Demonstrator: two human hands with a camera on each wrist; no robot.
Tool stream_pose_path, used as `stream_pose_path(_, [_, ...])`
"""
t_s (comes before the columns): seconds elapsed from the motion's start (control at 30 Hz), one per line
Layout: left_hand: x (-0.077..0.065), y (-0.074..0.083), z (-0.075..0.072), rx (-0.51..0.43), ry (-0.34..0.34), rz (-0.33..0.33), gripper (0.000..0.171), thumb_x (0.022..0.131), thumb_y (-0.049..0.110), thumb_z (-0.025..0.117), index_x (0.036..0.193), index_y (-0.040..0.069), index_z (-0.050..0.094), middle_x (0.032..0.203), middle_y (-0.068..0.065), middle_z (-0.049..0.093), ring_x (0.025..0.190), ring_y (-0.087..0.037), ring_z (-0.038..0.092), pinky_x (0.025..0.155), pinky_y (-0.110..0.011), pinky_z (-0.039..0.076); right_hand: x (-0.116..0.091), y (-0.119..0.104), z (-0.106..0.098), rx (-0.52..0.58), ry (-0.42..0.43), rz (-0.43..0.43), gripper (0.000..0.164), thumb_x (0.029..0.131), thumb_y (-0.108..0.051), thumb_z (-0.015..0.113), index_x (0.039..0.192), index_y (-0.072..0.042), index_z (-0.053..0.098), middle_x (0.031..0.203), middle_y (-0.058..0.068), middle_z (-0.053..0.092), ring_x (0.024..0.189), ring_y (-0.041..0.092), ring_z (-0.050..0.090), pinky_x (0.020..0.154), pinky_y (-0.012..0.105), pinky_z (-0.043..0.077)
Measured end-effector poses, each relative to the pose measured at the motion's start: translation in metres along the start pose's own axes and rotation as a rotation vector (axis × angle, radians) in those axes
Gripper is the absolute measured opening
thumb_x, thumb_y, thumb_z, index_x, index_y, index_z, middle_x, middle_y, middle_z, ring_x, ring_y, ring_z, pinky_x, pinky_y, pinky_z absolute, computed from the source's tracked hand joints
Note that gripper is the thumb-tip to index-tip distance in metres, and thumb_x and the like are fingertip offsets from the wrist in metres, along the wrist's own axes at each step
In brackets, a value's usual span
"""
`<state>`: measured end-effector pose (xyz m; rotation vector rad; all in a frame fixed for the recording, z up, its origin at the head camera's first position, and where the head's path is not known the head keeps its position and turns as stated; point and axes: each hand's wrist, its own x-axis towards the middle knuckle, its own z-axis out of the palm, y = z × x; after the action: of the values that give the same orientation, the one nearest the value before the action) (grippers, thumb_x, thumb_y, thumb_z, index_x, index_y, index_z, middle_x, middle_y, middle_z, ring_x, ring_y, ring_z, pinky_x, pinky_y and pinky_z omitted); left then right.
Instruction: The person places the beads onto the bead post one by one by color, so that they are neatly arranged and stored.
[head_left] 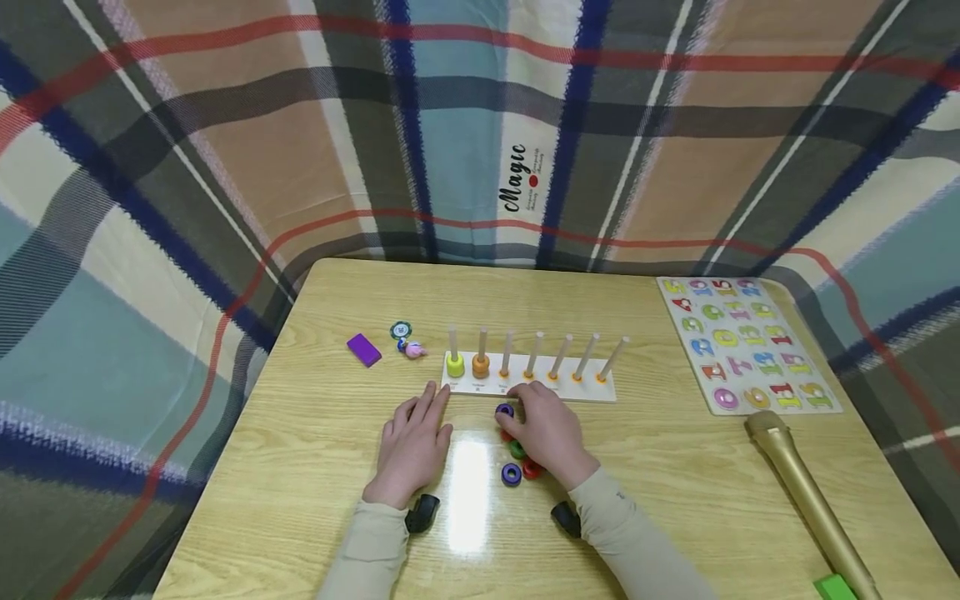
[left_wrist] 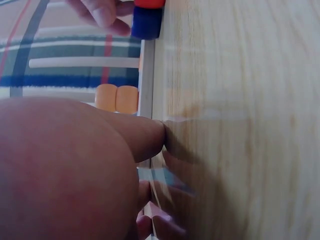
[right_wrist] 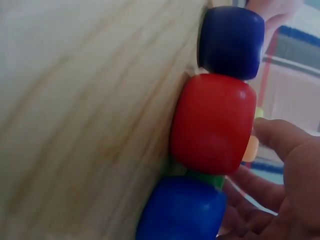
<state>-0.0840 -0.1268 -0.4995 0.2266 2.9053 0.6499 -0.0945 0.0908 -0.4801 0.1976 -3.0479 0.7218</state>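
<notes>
Seven pegs (head_left: 535,354) on one white board (head_left: 581,392); cloth (head_left: 480,133) behind reads "Magic".
We log the left hand (head_left: 412,446) straight-fingered at the board's near-left corner; the right hand (head_left: 551,429) curves over loose rings (head_left: 512,483) before it, grip unclear to us. Board print (head_left: 478,386) illegible.

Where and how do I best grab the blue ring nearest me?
Probably pinch the blue ring by its outer wall, coming from the left and above: it lies flat, hole up, left side exposed, while a red ring crowds its right.
</notes>
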Motion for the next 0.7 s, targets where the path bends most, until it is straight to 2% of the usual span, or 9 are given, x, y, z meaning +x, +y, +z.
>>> stream_pose_path(0.17, [-0.001, 0.0, -0.001, 0.004, 0.002, 0.003, 0.059, 0.107, 0.032, 0.05, 0.162, 0.024, 0.03, 0.171, -0.004, 0.025, 0.149, -0.038, 0.03, 0.112, -0.06, 0.032, -0.001, -0.005, 0.001, -0.047, 0.012, -0.019, 0.031, 0.087, -0.037, 0.08, 0.104, -0.011, 0.074, 0.088, -0.001, 0.064, 0.065, 0.009, 0.049, 0.05, 0.025, 0.04])
stream_pose_path(0.3, [-0.001, 0.0, -0.001, 0.001, 0.007, 0.006, 0.059, 0.107, 0.032, 0.05, 0.162, 0.024, 0.03, 0.171, -0.004, 0.025, 0.149, -0.037, 0.03, 0.111, -0.059, 0.032, 0.001, -0.006, 0.001, -0.022, 0.051, 0.009, 0.024, 0.088, -0.03, 0.079, 0.104, -0.013, 0.073, 0.09, 0.0, 0.067, 0.066, 0.01, 0.054, 0.05, 0.026, 0.042])
stream_pose_path(0.4, [-0.001, 0.001, -0.001, -0.002, 0.011, 0.009, 0.059, 0.107, 0.032, 0.049, 0.162, 0.024, 0.03, 0.171, -0.004, 0.025, 0.149, -0.037, 0.03, 0.111, -0.059, 0.032, 0.002, -0.006, -0.001, 0.033, 0.168, -0.02, 0.025, 0.089, -0.026, 0.079, 0.111, -0.014, 0.073, 0.101, 0.002, 0.072, 0.075, 0.015, 0.064, 0.056, 0.029, 0.049])
stream_pose_path(0.5, [-0.001, 0.0, -0.001, -0.003, 0.01, 0.008, 0.059, 0.107, 0.032, 0.049, 0.162, 0.024, 0.03, 0.171, -0.004, 0.024, 0.149, -0.038, 0.03, 0.112, -0.06, 0.031, 0.005, -0.006, -0.008, 0.104, 0.361, -0.121, 0.029, 0.089, -0.018, 0.08, 0.116, -0.012, 0.071, 0.108, 0.005, 0.074, 0.081, 0.019, 0.068, 0.059, 0.029, 0.051])
stream_pose_path(0.6, [-0.002, 0.0, -0.001, -0.001, 0.008, 0.006, 0.059, 0.107, 0.032, 0.05, 0.162, 0.024, 0.03, 0.171, -0.004, 0.024, 0.149, -0.038, 0.03, 0.113, -0.061, 0.031, 0.011, -0.007, -0.018, 0.183, 0.532, -0.207, 0.034, 0.088, -0.011, 0.08, 0.119, -0.007, 0.069, 0.105, 0.008, 0.073, 0.075, 0.02, 0.064, 0.053, 0.025, 0.044])
stream_pose_path(0.7, [-0.002, -0.001, -0.001, 0.001, 0.01, 0.007, 0.059, 0.107, 0.032, 0.05, 0.162, 0.024, 0.03, 0.171, -0.004, 0.024, 0.149, -0.038, 0.03, 0.113, -0.061, 0.031, 0.021, -0.012, -0.03, 0.24, 0.611, -0.23, 0.033, 0.089, -0.011, 0.078, 0.121, -0.006, 0.067, 0.104, 0.01, 0.072, 0.073, 0.019, 0.06, 0.05, 0.022, 0.035])
